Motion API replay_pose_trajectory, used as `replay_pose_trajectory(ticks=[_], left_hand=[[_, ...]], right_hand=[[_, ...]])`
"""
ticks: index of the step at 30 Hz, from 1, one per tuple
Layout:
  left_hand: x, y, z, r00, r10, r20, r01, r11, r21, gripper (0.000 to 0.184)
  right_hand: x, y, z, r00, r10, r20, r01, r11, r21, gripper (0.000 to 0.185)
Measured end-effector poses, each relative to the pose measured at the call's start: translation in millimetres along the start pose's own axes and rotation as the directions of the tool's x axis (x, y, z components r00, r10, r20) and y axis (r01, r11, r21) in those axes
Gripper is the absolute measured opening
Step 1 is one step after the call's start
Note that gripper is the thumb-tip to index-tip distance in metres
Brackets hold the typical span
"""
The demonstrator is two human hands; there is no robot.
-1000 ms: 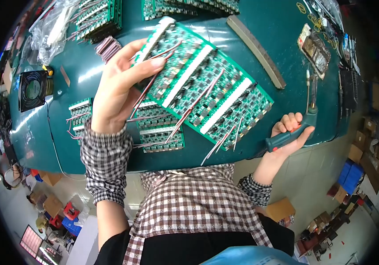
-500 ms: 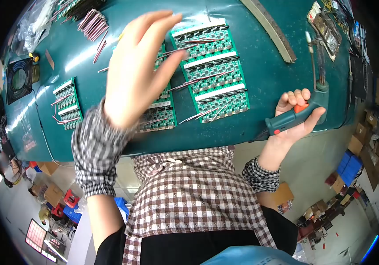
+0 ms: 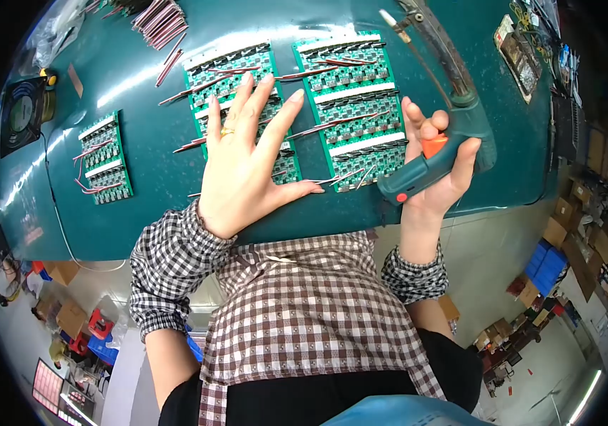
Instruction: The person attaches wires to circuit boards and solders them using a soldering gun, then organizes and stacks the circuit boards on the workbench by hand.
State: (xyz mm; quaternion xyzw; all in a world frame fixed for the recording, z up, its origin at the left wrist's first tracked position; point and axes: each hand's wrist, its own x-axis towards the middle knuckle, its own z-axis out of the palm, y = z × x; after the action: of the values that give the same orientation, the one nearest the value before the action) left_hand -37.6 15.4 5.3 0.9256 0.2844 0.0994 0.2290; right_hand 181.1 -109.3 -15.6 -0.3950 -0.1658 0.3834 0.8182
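My left hand (image 3: 244, 160) lies spread over the middle circuit board panel (image 3: 201, 67), covering its lower part; a ring sits on one finger. Its thumb tip is beside the thin wires at the lower edge of the right circuit board panel (image 3: 361, 93). Both panels are green with white strips, black parts and loose red, black and white wires across them. My right hand (image 3: 435, 186) is wrapped round the green handle of a soldering gun (image 3: 476, 131) with an orange trigger. The gun's thin metal tip points up and left, above the table.
On the left lies a smaller circuit board panel (image 3: 107, 160) with wires. A bundle of wires (image 3: 158, 25) is at the back, and a black fan (image 3: 21, 117) stands at far left. A worn metal plate (image 3: 520, 57) lies at back right on the green table (image 3: 155, 167).
My left hand has come down from above the boards onto the middle panel, fingers spread. My right hand has brought the soldering gun left, close to the right panel.
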Motion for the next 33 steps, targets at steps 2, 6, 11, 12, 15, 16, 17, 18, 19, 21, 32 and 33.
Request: replay_pose_trajectory(ticks=[2, 6, 11, 12, 15, 16, 17, 18, 19, 21, 32, 33], left_hand=[[0.6, -1.9, -2.8, 0.998, 0.037, 0.043, -0.037, 0.999, -0.012, 0.102], [-1.9, -11.0, -11.0, 0.991, 0.093, 0.095, -0.092, 0.996, -0.022, 0.096], [1.1, -11.7, -11.8, 0.989, 0.107, 0.100, -0.102, 0.994, -0.048, 0.095], [1.4, -11.7, -11.6, 0.988, 0.111, 0.104, -0.105, 0.993, -0.056, 0.096], [3.9, -16.7, -10.7, 0.984, 0.142, 0.111, -0.135, 0.989, -0.068, 0.094], [4.4, -18.1, -11.3, 0.983, 0.151, 0.109, -0.144, 0.987, -0.066, 0.094], [4.8, -17.6, -11.5, 0.984, 0.147, 0.098, -0.141, 0.987, -0.071, 0.093], [4.6, -17.9, -11.3, 0.984, 0.150, 0.094, -0.142, 0.986, -0.082, 0.093], [4.5, -18.4, -10.5, 0.985, 0.148, 0.090, -0.141, 0.986, -0.088, 0.093], [4.2, -19.4, -12.2, 0.984, 0.150, 0.091, -0.144, 0.987, -0.075, 0.094], [24.7, 37.7, -21.5, 0.889, -0.432, 0.151, 0.072, -0.193, -0.978, 0.027], [26.5, 38.7, -19.0, 0.885, -0.435, 0.168, 0.063, -0.245, -0.967, 0.025]], right_hand=[[-1.8, 2.8, -3.6, 1.000, -0.022, 0.006, 0.023, 0.999, -0.045, 0.052], [-3.5, 9.9, 9.8, 0.998, -0.056, -0.035, 0.052, 0.995, -0.086, 0.051], [-3.7, 12.6, 18.1, 0.997, -0.071, -0.026, 0.066, 0.985, -0.161, 0.049], [-3.6, 11.6, 18.4, 0.997, -0.069, -0.026, 0.064, 0.984, -0.167, 0.048], [-2.4, 11.7, 17.4, 0.997, -0.078, -0.018, 0.075, 0.985, -0.157, 0.046], [-2.5, 11.8, 16.9, 0.997, -0.075, -0.024, 0.071, 0.987, -0.146, 0.046], [-3.3, 12.6, 16.3, 0.997, -0.071, -0.026, 0.067, 0.989, -0.131, 0.045], [-4.0, 13.9, 16.9, 0.998, -0.066, -0.025, 0.062, 0.992, -0.113, 0.045], [-3.6, 15.5, 18.3, 0.997, -0.077, -0.030, 0.073, 0.990, -0.122, 0.045], [-5.6, 18.3, 22.0, 0.994, -0.099, -0.043, 0.093, 0.987, -0.133, 0.045], [-56.1, -24.7, 20.0, 0.978, 0.209, 0.011, -0.207, 0.974, -0.091, 0.060], [-59.9, -21.2, 23.3, 0.979, 0.205, 0.000, -0.204, 0.975, -0.086, 0.060]])
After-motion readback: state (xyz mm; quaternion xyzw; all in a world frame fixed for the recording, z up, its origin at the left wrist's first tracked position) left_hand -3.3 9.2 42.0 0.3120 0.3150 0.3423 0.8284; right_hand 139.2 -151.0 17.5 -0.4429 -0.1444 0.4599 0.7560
